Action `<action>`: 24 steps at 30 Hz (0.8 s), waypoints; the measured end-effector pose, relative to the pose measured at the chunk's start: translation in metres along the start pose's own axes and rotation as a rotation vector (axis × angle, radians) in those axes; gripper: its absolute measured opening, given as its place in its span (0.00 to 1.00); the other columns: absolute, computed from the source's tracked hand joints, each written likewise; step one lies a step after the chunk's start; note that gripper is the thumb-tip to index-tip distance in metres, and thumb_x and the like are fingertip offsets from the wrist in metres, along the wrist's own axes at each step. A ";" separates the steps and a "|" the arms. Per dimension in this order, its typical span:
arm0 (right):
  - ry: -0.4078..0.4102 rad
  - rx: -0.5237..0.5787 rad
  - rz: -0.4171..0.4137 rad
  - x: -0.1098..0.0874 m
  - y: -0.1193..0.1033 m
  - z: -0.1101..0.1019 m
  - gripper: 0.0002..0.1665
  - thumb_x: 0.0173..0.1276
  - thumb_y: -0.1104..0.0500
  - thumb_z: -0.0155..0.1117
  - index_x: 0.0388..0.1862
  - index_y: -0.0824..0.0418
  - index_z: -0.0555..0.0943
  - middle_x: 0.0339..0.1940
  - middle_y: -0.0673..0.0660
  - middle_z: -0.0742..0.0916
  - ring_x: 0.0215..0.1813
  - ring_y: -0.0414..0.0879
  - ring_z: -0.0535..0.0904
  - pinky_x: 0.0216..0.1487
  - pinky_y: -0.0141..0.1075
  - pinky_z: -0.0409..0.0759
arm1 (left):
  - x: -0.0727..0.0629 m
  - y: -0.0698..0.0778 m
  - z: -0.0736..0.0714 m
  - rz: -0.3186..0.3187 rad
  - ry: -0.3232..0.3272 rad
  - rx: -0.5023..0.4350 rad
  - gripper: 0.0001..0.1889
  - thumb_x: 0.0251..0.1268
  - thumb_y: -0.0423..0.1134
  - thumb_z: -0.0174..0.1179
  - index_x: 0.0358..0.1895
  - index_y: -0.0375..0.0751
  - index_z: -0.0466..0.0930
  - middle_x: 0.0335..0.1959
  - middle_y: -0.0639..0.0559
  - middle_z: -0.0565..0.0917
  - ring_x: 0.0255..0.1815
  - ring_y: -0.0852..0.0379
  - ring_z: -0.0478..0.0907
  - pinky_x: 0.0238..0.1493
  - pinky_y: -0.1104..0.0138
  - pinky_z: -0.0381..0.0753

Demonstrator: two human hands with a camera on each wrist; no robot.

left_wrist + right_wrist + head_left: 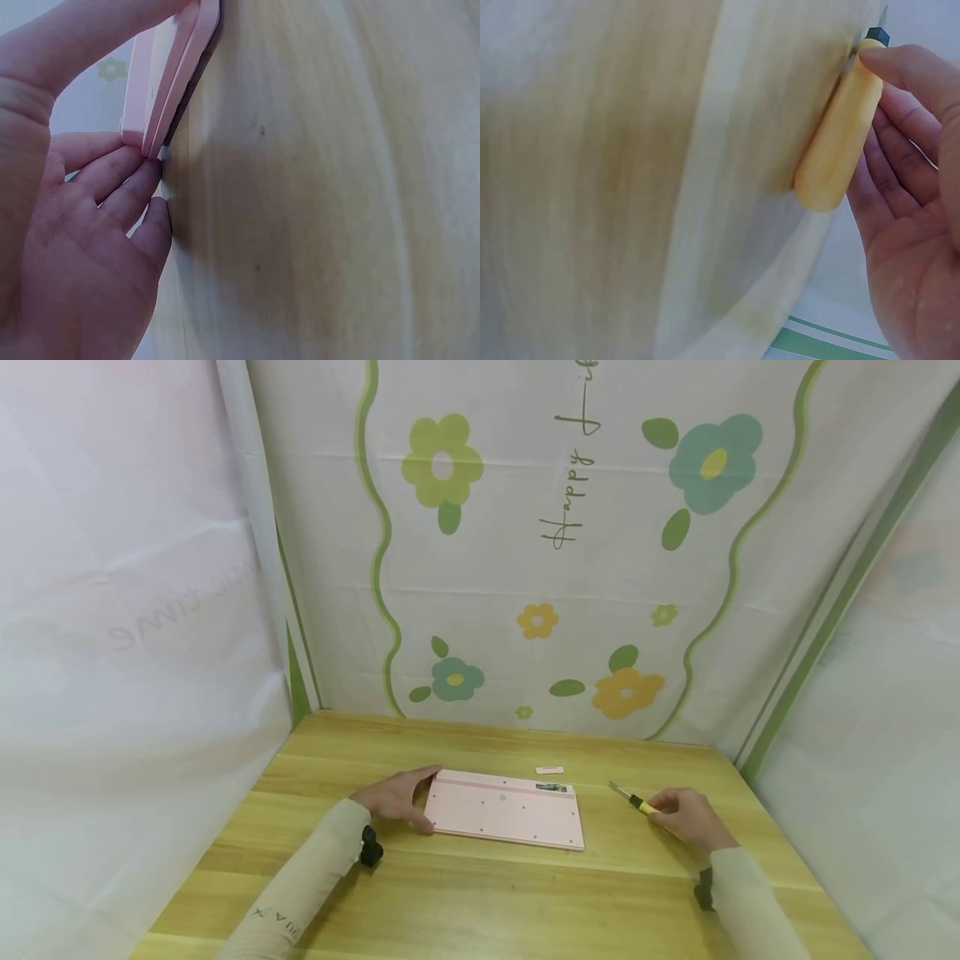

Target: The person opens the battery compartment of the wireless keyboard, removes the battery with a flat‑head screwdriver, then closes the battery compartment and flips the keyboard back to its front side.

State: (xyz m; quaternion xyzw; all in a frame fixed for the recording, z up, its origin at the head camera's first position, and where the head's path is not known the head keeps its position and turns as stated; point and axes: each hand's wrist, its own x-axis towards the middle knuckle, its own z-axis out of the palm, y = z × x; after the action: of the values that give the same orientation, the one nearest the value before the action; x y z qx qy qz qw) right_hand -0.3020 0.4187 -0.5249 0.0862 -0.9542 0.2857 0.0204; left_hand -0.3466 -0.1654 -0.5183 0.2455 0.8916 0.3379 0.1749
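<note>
The left hand (392, 797), thumb and fingers spread, grips a flat, pink, rectangular panel (504, 817) by one end; it lies between both hands. The right hand (692, 818) pinches a yellow-handled, metal-tipped tool (643, 806).

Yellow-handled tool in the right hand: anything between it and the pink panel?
Nothing visible: in the head view, only tabletop separates the yellow-handled tool from the pink panel. The small pale piece lies off that line, beyond the panel.
</note>
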 end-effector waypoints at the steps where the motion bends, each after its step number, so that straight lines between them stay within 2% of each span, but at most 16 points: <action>1: -0.004 0.001 -0.005 0.000 -0.001 -0.001 0.11 0.67 0.60 0.77 0.45 0.64 0.89 0.44 0.59 0.92 0.44 0.47 0.88 0.43 0.30 0.85 | 0.000 0.000 0.000 -0.001 -0.001 0.003 0.64 0.48 0.51 0.85 0.86 0.43 0.53 0.85 0.39 0.60 0.86 0.38 0.56 0.85 0.43 0.58; 5: -0.007 -0.005 -0.049 0.000 -0.006 -0.007 0.14 0.66 0.61 0.77 0.47 0.67 0.88 0.45 0.62 0.92 0.45 0.50 0.89 0.46 0.32 0.87 | 0.000 0.001 0.000 -0.003 0.004 0.002 0.64 0.47 0.51 0.86 0.86 0.43 0.53 0.85 0.39 0.60 0.86 0.38 0.56 0.85 0.42 0.58; 9: -0.011 -0.058 -0.119 0.003 -0.015 -0.013 0.16 0.66 0.61 0.77 0.50 0.69 0.88 0.47 0.62 0.92 0.48 0.55 0.89 0.49 0.38 0.89 | 0.001 0.000 0.001 -0.003 0.006 -0.011 0.64 0.47 0.51 0.86 0.86 0.42 0.54 0.85 0.39 0.60 0.86 0.38 0.56 0.85 0.42 0.58; 14: -0.064 -0.088 -0.170 0.014 -0.036 -0.013 0.18 0.68 0.60 0.76 0.53 0.69 0.87 0.50 0.64 0.92 0.51 0.59 0.88 0.54 0.53 0.88 | 0.001 0.000 0.001 -0.004 0.008 -0.012 0.65 0.46 0.51 0.86 0.86 0.42 0.54 0.85 0.39 0.60 0.86 0.38 0.56 0.85 0.43 0.59; 16: -0.089 -0.089 -0.188 0.020 -0.048 -0.012 0.18 0.69 0.61 0.75 0.53 0.70 0.87 0.50 0.65 0.91 0.51 0.60 0.88 0.55 0.56 0.87 | 0.001 0.000 0.000 -0.005 0.008 -0.008 0.65 0.47 0.51 0.86 0.86 0.42 0.53 0.85 0.39 0.60 0.86 0.38 0.56 0.85 0.43 0.59; 24: -0.130 -0.113 -0.325 0.041 -0.101 0.012 0.18 0.65 0.66 0.76 0.52 0.73 0.86 0.49 0.66 0.91 0.50 0.58 0.89 0.54 0.50 0.89 | 0.002 -0.003 0.002 0.004 0.000 0.003 0.65 0.47 0.53 0.85 0.86 0.42 0.52 0.85 0.40 0.60 0.86 0.38 0.56 0.85 0.43 0.59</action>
State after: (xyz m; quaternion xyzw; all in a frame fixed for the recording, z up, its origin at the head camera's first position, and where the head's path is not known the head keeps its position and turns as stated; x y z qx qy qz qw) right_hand -0.3247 0.3232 -0.4766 0.2561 -0.9416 0.2184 0.0096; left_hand -0.3483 -0.1654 -0.5216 0.2475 0.8917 0.3369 0.1736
